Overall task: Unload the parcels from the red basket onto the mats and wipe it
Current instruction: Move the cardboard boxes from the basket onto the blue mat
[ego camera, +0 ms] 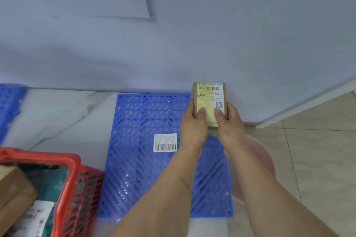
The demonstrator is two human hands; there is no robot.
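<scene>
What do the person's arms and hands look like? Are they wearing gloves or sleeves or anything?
No gloves and no sleeves in view. The left hand and right hand are bare, and both forearms are bare right down to the bottom edge of the picture. I see no watch, bracelet or ring on them. The fingernails look short and plain.

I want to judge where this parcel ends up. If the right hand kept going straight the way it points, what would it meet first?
Probably the wall. The right hand, gripping the small parcel together with the left hand, points forward over the blue mat's far corner. Nothing else shows between; depth is unclear.
</scene>
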